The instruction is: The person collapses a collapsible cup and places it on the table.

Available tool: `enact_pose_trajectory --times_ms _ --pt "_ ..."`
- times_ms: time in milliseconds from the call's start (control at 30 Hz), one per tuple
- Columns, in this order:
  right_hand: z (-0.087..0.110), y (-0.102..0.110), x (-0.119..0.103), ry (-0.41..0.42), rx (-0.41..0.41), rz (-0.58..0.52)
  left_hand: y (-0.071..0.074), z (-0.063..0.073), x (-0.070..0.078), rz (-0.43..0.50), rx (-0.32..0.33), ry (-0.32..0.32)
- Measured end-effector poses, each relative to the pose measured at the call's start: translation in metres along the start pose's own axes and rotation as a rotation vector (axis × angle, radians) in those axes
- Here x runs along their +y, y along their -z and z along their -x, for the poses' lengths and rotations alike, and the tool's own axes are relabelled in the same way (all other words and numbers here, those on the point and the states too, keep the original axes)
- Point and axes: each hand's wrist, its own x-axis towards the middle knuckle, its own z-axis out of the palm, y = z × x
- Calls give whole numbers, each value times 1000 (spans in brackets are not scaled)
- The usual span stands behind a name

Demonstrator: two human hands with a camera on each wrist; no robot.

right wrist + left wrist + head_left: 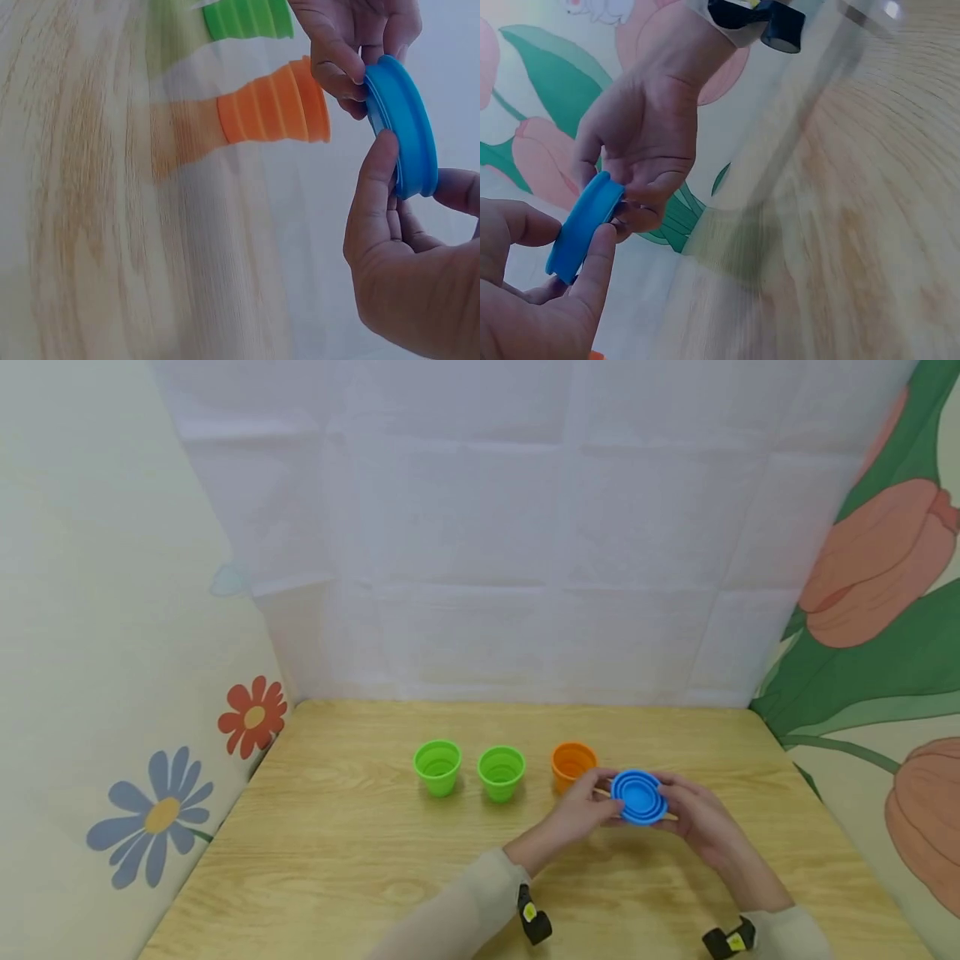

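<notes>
The left hand (pixel 579 810) and right hand (pixel 702 820) pinch opposite sides of a flattened blue collapsible cup (pixel 639 797) above the wood-grain table (pixel 337 860). Just beyond the left hand stands an orange cup (pixel 573 760); tabletop extends to the far edge (pixel 510 704).

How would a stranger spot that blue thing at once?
Find the wooden table, then look right of its middle, between the left hand and right hand. They hold a shallow blue dish with concentric rings. Unlike the taller orange cup and green cups, it is held off the table.
</notes>
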Motion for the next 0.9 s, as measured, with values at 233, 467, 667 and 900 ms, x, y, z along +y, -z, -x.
enact_pose_trajectory --times_ms 233,467,667,900 --pt "-2 15 -2 3 -11 12 -8 -16 -1 108 17 69" --pt "-6 32 -5 -9 -30 84 -16 -30 -2 189 51 125" --pt "-15 45 -6 -41 -12 112 -28 -40 -7 189 94 132" --pt "-29 52 -3 -63 15 148 -38 -54 -11 142 195 159"
